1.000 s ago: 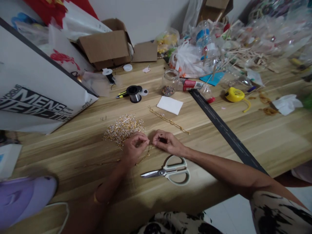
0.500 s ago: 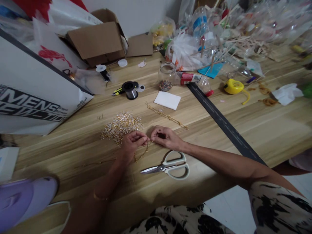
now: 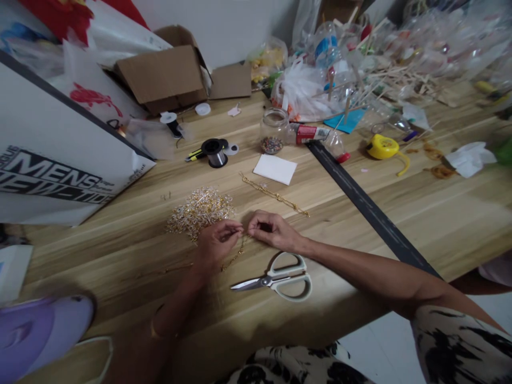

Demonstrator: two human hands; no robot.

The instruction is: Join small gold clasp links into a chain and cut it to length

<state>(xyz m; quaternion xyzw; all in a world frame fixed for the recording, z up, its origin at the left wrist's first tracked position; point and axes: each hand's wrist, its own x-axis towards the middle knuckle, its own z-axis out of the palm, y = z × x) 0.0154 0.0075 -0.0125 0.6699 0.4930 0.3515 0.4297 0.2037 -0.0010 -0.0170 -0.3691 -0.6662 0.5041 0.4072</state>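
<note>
My left hand (image 3: 220, 241) is closed in a pinch, its fingertips a little left of my right hand's; whatever it grips is too small to make out. My right hand (image 3: 274, 230) pinches the end of a thin gold chain (image 3: 236, 257). From those fingertips the chain droops toward the table and passes behind my left wrist. Just beyond my left hand lies a pile of small clear and gold pieces (image 3: 198, 210). Another gold chain (image 3: 276, 196) is stretched out past my right hand. Scissors (image 3: 288, 278) with pale handles rest below my right hand.
A white card (image 3: 275, 169), a jar of beads (image 3: 273, 133), a wire spool (image 3: 215, 153) and a yellow tape measure (image 3: 383, 146) lie farther back. A long black ruler (image 3: 368, 205) runs along the right. On the left stand a large white bag (image 3: 60, 176) and a purple object (image 3: 48, 333).
My left fingertips have drawn slightly away from my right ones, leaving a small gap. The whole view has shifted a little; the things on the table stay where they were.
</note>
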